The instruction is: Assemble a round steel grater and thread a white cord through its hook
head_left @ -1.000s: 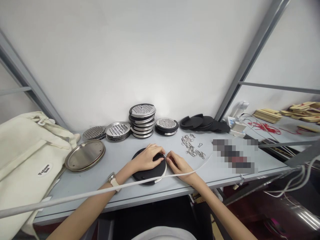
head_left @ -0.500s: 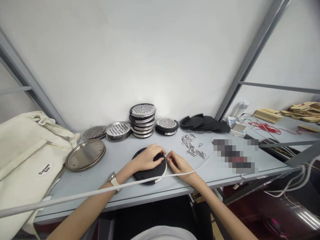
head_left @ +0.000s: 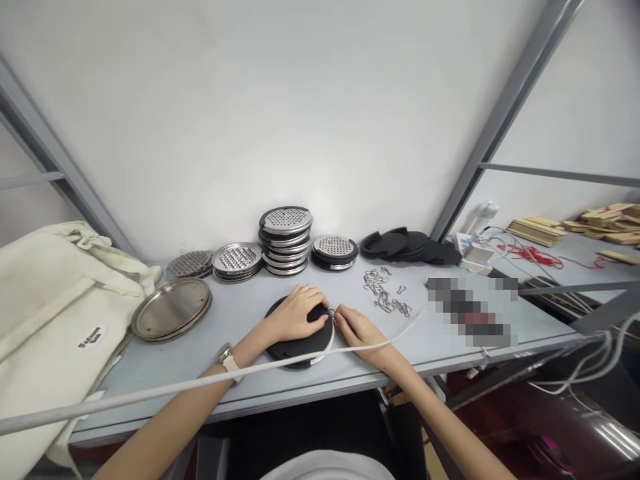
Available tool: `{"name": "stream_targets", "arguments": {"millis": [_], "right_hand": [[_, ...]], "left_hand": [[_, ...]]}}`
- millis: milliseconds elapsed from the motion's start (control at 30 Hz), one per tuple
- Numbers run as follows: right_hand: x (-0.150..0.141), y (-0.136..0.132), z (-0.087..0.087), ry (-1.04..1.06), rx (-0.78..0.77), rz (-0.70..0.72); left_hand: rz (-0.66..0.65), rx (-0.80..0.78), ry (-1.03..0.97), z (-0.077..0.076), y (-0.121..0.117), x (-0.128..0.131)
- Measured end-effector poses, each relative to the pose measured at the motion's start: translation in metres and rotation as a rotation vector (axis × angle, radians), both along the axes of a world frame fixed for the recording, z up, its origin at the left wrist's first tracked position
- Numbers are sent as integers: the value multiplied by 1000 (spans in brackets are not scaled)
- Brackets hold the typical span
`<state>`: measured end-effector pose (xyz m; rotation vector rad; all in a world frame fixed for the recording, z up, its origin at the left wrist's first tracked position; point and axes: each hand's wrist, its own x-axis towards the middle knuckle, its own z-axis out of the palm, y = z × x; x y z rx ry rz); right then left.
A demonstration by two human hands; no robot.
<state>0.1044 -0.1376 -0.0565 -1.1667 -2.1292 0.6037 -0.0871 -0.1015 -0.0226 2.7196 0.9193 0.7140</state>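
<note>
A round black disc with a metal rim [head_left: 300, 343] lies flat on the grey table [head_left: 240, 333] in front of me. My left hand [head_left: 295, 313] rests on top of it, fingers curled over its far right edge, a watch on the wrist. My right hand [head_left: 356, 328] pinches a small wire clip [head_left: 332, 313] at the disc's right edge, fingertips touching those of the left hand. A white cable [head_left: 200, 383] runs across both forearms.
Stacks of perforated metal discs [head_left: 285, 240] and black discs [head_left: 410, 245] line the back wall. Loose wire clips [head_left: 385, 293] lie to the right, a steel lid [head_left: 171, 310] and a cream cloth bag [head_left: 55, 320] to the left. A charger and cables [head_left: 477, 243] sit far right.
Both hands stay on the disc; the fingertips have shifted only slightly at its right edge.
</note>
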Motion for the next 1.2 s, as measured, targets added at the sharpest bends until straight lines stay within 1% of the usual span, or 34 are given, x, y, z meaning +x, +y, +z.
{"name": "stream_targets", "arguments": {"millis": [367,600,800,1000,1100,1200], "right_hand": [[0,2,-3,-13,30,25],[0,2,-4,-18,32,23],[0,2,-3,71,48,29],[1,-2,2,158,119,4],[0,-5,5,176,127,13],[0,-5,5,187,149,15]], "left_hand": [[-87,-29,24,-1,1,-1],[-86,-29,35,0,1,-1],[-90,-55,-15,-1,0,-1],[-164,-91,-33,-1,2,-2],[-143,-78,-36,-1,3,-2],[-105,-31,-25,-1,4,-2]]}}
